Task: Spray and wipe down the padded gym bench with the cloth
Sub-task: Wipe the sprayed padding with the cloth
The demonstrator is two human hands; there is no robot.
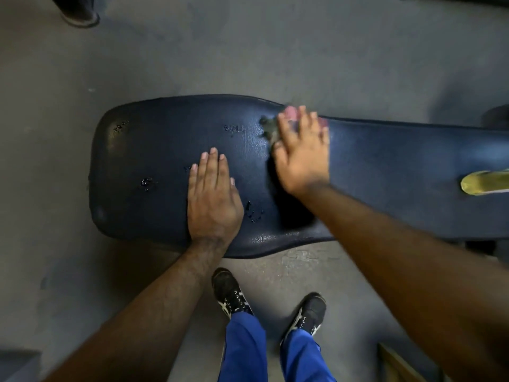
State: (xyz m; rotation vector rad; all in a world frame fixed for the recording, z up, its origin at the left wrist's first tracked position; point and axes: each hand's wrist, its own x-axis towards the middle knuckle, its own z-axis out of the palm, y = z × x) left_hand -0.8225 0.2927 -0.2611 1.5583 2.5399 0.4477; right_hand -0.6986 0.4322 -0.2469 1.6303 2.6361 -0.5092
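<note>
The dark blue padded bench (385, 172) runs left to right across the view, its wide end at the left. Small wet patches and scuffs dot that wide end. My left hand (213, 199) lies flat, palm down, on the pad near its front edge, holding nothing. My right hand (301, 150) presses a crumpled cloth (271, 129) onto the pad near its far edge; the hand is blurred. Only the cloth's dark edge at the left and pinkish bits past my fingertips show. A yellow object (482, 183), perhaps the spray bottle, lies on the bench at the right edge.
Grey concrete floor (68, 133) surrounds the bench. My two feet in black shoes (228, 293) and blue trousers stand just in front of it. A dark shoe or object (80, 15) sits at the top left. A wooden frame corner (396, 362) shows at the bottom right.
</note>
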